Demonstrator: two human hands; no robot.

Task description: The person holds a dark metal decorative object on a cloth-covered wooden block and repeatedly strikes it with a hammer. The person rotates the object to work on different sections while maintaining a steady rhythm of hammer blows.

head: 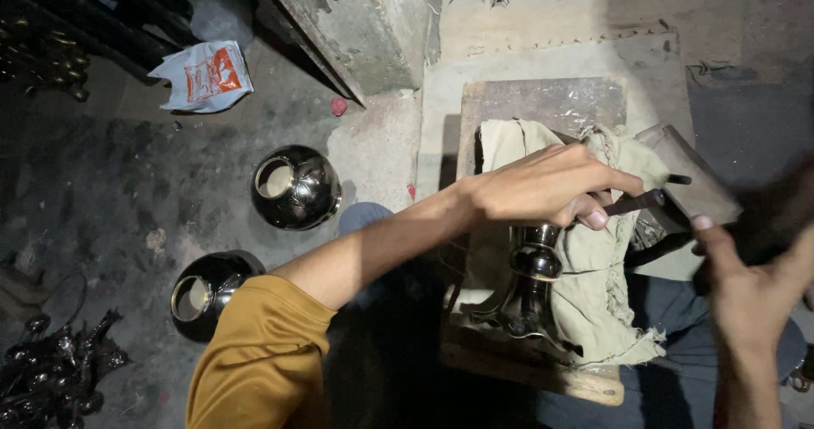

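The right hand (746, 298) is nearest the camera, blurred; its thumb lies against the head of a flat-headed hammer (691, 187), and whether its fingers are closed round the handle I cannot tell. Just beyond, the left hand (543, 183) has its fingers (593, 217) curled together, clamped on a thin dark metal punch (636, 202) whose tip points toward the hammer head. Directly under those fingers a polished dark metal vase (532, 289) lies on its side on an olive cloth (593, 302), which covers a small wooden desk (551, 107).

Risk, as I judge it: the punch is held close to the hammer face, so a glancing blow could catch the left fingertips; the rounded vase rests on loose cloth and could roll under a strike, marring its finish.

Farther from the fingers, on the floor (127, 183), stand two round metal pots (295, 187) (208, 292), and beyond them a white plastic bag (205, 75).
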